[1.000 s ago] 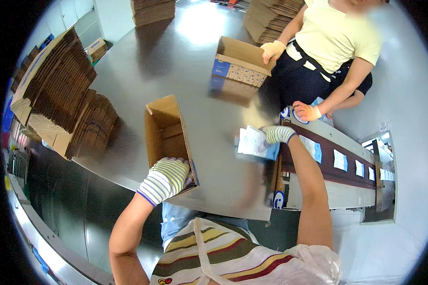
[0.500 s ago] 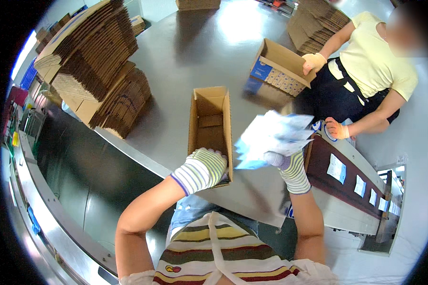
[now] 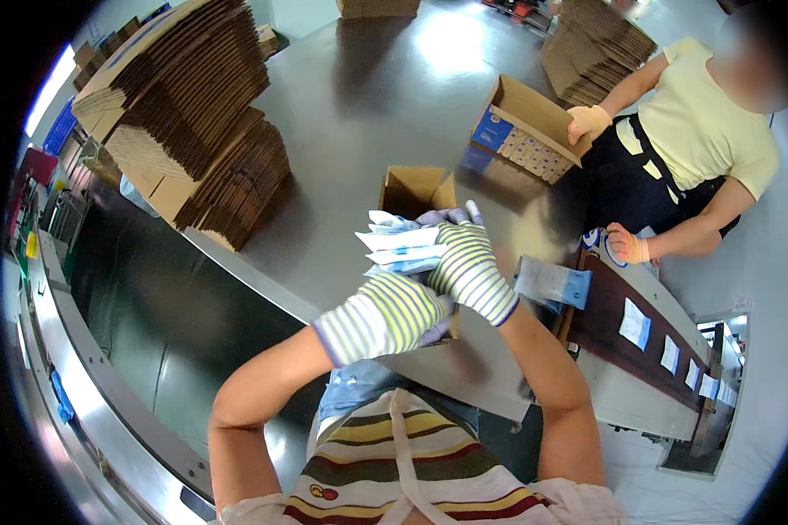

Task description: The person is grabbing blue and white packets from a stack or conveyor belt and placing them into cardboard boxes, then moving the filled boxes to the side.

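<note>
steel table (image 3: 368, 96), flat packets (image 3: 401, 247) (glossy)

Both hands, left hand (image 3: 385, 315) and right hand (image 3: 468, 267), hold packets (image 3: 398, 245) right in front of the open carton (image 3: 416, 188) on the table (image 3: 368, 114); flat cardboard stacks (image 3: 193, 131) to the left, conveyor (image 3: 639, 324) on the right

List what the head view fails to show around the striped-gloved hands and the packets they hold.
- Small open cardboard box: inside hidden by the white-and-blue flat packets.
- Packet count: overlapping, unclear.
- Left hand fingertips: tucked under the right hand.
- Packet print: too small.
</note>
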`<action>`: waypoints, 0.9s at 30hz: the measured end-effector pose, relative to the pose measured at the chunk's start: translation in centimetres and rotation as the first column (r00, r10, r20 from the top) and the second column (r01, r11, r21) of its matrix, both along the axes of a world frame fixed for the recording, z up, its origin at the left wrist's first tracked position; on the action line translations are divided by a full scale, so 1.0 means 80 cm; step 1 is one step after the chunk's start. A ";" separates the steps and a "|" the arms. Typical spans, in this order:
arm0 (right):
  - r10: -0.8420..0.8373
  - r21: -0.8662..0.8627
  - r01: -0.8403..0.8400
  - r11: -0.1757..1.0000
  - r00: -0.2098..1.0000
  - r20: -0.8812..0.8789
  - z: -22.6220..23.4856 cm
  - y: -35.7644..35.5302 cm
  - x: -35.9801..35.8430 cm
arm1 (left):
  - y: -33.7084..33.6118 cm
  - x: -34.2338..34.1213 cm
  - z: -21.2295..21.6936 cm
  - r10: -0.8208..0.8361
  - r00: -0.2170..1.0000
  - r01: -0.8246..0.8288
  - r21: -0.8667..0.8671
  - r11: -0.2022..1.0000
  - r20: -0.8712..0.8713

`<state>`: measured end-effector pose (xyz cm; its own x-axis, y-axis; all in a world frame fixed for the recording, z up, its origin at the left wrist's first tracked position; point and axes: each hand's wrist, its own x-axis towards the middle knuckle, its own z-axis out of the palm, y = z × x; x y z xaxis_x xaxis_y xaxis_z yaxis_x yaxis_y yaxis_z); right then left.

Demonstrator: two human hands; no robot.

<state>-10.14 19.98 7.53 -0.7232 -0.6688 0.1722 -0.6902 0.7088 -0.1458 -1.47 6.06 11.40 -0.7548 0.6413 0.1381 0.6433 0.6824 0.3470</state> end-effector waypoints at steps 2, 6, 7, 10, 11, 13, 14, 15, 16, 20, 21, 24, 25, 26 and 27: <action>-0.005 0.100 0.003 0.995 1.000 0.017 0.004 0.005 0.001 | -0.017 -0.004 0.046 0.068 0.948 0.020 0.274 0.962 -0.311; -0.048 0.360 -0.013 0.933 0.986 0.161 0.032 -0.005 0.008 | -0.017 -0.092 0.028 0.275 0.927 -0.247 0.135 0.960 -0.257; -0.058 0.194 0.041 0.980 0.995 0.085 0.049 -0.004 0.026 | -0.022 -0.108 0.001 0.302 0.945 -0.296 0.062 0.953 -0.123; 0.065 -0.225 -0.018 0.974 0.977 0.203 0.074 0.022 0.078 | -0.010 -0.138 -0.024 0.314 0.948 -0.274 -0.384 0.882 0.046; 0.135 -0.251 -0.084 0.964 0.972 0.190 0.067 0.023 0.097 | -0.005 -0.145 -0.039 0.324 0.931 -0.194 -0.525 0.829 0.167; 0.305 -0.243 -0.301 0.922 0.952 -0.020 0.048 0.020 0.129 | -0.005 -0.150 -0.082 0.190 0.951 -0.009 -0.595 0.803 0.242; 0.282 -0.220 -0.298 0.929 0.954 -0.103 0.027 0.019 0.138 | 0.006 -0.141 -0.067 0.109 0.959 0.103 -0.682 0.724 0.261; 0.261 -0.148 -0.280 0.949 0.956 -0.133 0.013 0.015 0.141 | 0.011 -0.139 -0.060 -0.067 0.938 0.302 -0.712 0.634 0.339; 0.232 -0.069 -0.246 0.967 0.959 -0.165 0.001 0.016 0.137 | 0.018 -0.136 -0.042 0.134 0.916 0.165 -0.661 0.732 0.378; 0.162 -0.315 -0.193 0.929 0.979 -0.122 -0.027 -0.003 0.136 | -0.024 -0.151 -0.104 0.011 0.924 0.234 -0.589 0.773 0.382; 0.145 -0.363 -0.181 0.914 0.982 -0.124 -0.033 -0.005 0.136 | -0.016 -0.142 -0.084 -0.044 0.933 0.297 -0.694 0.656 0.357; 0.149 -0.393 -0.202 0.897 0.976 -0.161 -0.036 0.002 0.127 | -0.009 -0.122 -0.049 -0.014 0.927 0.226 -0.528 0.819 0.376; 0.184 -0.296 -0.224 0.929 0.970 -0.158 -0.027 0.018 0.122 | 0.004 -0.108 -0.025 0.016 0.939 0.163 -0.484 0.860 0.344; 0.224 -0.200 -0.251 0.947 0.963 -0.148 -0.020 0.033 0.118 | 0.013 -0.096 -0.009 0.057 0.946 0.094 -0.439 0.894 0.318; 0.261 -0.248 -0.283 0.926 0.958 -0.121 -0.011 0.037 0.118 | 0.003 -0.089 -0.007 0.107 0.941 0.032 -0.398 0.917 0.322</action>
<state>-0.73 22.95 6.65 -0.4949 -0.7611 0.4193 -0.8689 0.4371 -0.2322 -8.56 6.27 10.82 -0.7362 0.5603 -0.3796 0.5095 0.8280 0.2341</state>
